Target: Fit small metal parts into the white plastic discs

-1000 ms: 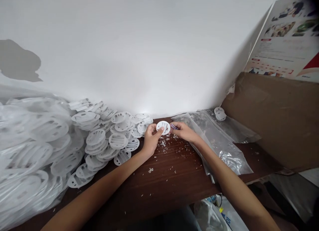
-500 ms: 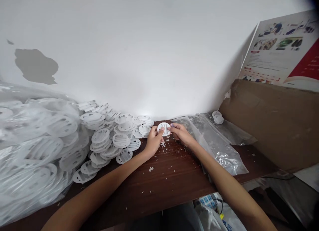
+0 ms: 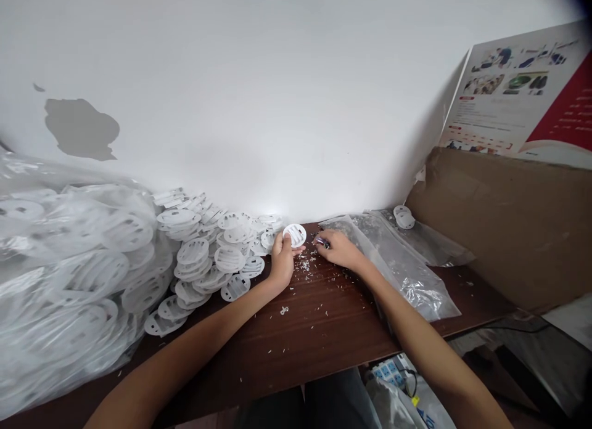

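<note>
My left hand (image 3: 283,262) is closed on a round white plastic disc (image 3: 294,235) with slots across it, held tilted above the table. The thumb lies on its face. Just to the right, apart from the disc, my right hand (image 3: 338,248) has its fingers curled round a small, partly shiny tool (image 3: 322,241), whose kind is too small to tell. Small white plastic scraps (image 3: 305,266) are scattered on the dark wooden table (image 3: 319,336) below both hands. A heap of similar slotted discs (image 3: 230,259) lies left of my left hand.
A big clear plastic bag (image 3: 69,281) full of discs fills the left. Flat clear bags (image 3: 407,275) lie at right, with a few discs (image 3: 404,217) behind. A cardboard panel (image 3: 490,225) stands far right. A power strip (image 3: 388,372) sits below the table edge.
My right hand has drawn away from the disc and lowered slightly to the right. The disc in my left hand has moved a little left and tilted. The view has shifted slightly.
</note>
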The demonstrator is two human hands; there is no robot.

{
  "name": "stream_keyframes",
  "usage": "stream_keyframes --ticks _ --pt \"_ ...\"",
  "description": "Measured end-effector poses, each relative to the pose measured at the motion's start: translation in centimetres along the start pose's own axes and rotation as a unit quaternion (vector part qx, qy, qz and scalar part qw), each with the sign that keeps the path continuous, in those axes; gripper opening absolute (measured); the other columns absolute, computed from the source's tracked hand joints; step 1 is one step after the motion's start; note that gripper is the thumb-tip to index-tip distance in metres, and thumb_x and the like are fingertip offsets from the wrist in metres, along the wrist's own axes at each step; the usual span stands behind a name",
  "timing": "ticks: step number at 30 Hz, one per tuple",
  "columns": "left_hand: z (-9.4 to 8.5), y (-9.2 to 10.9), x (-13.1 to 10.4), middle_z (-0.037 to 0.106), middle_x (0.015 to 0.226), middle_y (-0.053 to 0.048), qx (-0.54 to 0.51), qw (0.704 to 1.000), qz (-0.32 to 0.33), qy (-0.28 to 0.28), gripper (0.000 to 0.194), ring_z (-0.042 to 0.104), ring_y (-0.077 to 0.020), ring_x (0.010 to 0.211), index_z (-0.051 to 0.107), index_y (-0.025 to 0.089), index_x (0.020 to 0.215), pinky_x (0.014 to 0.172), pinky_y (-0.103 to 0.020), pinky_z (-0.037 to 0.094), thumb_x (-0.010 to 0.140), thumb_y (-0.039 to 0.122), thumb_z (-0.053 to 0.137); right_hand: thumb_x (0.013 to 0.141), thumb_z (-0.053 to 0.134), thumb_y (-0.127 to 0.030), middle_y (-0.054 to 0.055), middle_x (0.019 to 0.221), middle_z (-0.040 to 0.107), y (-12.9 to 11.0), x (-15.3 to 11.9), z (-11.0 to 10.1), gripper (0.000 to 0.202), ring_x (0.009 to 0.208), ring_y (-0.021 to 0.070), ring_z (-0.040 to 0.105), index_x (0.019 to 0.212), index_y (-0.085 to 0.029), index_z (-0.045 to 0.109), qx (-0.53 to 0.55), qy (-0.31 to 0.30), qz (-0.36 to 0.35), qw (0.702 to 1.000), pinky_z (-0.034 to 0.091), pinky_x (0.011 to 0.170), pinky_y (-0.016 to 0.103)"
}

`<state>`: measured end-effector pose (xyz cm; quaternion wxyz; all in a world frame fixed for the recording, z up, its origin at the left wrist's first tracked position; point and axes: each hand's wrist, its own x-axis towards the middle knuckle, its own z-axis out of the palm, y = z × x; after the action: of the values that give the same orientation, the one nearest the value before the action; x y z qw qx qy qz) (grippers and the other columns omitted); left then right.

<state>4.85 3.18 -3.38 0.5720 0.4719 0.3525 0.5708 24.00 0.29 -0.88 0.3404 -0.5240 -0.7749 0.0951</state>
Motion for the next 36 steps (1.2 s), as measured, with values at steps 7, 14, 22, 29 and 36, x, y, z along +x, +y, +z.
stream_keyframes --ticks 7,14,22,29,36 --pt "0.0 0.4 -0.1 0.072 0.111 -0.009 0.006 1.000 -0.024 0.002 0.045 0.075 -0.0161 0.074 0.049 0.020 0.141 0.076 -0.032 0.060 0.100 0.038 0.055 0.097 0.058 -0.018 0.009 0.094 0.068 1.2 -0.1 1.5 0.010 0.083 0.0206 0.062 0.093 -0.018 0.067 -0.068 -0.031 -0.024 0.997 0.047 0.078 0.031" --pt "0.0 0.5 -0.2 0.073 0.086 -0.006 0.056 0.994 -0.035 -0.082 0.045 0.071 -0.0161 0.062 0.062 0.015 0.131 0.061 -0.027 0.057 0.097 0.044 0.058 0.097 0.060 -0.034 0.013 0.120 0.073 1.2 0.8 0.8 0.030 0.108 0.0263 0.067 0.121 -0.018 0.068 0.137 0.147 0.067 0.977 0.050 0.097 0.042" --pt "0.3 0.5 -0.4 0.075 0.094 -0.008 0.121 0.981 -0.017 -0.153 0.050 0.070 -0.0139 0.059 0.059 0.014 0.137 0.058 -0.026 0.054 0.098 0.045 0.056 0.090 0.067 -0.039 0.007 0.100 0.076 -1.0 0.5 2.0 0.027 0.091 0.0229 0.069 0.106 -0.018 0.075 0.240 0.208 0.081 0.945 0.054 0.084 0.037" --pt "0.3 0.2 -0.4 0.076 0.097 -0.008 0.109 0.980 -0.018 -0.167 0.044 0.071 -0.0152 0.063 0.065 0.016 0.127 0.060 -0.027 0.057 0.096 0.047 0.060 0.090 0.067 -0.042 0.008 0.102 0.075 -1.1 0.3 2.9 0.029 0.093 0.0228 0.068 0.108 -0.019 0.074 0.249 0.224 0.098 0.937 0.054 0.084 0.036" --pt "0.4 0.7 -0.7 0.075 0.100 -0.007 0.077 0.982 -0.026 -0.171 0.040 0.072 -0.0156 0.067 0.063 0.018 0.124 0.063 -0.027 0.059 0.095 0.046 0.062 0.092 0.068 -0.039 0.008 0.102 0.077 -1.8 -0.2 2.4 0.023 0.094 0.0233 0.070 0.104 -0.021 0.076 0.224 0.224 0.061 0.947 0.054 0.087 0.038"
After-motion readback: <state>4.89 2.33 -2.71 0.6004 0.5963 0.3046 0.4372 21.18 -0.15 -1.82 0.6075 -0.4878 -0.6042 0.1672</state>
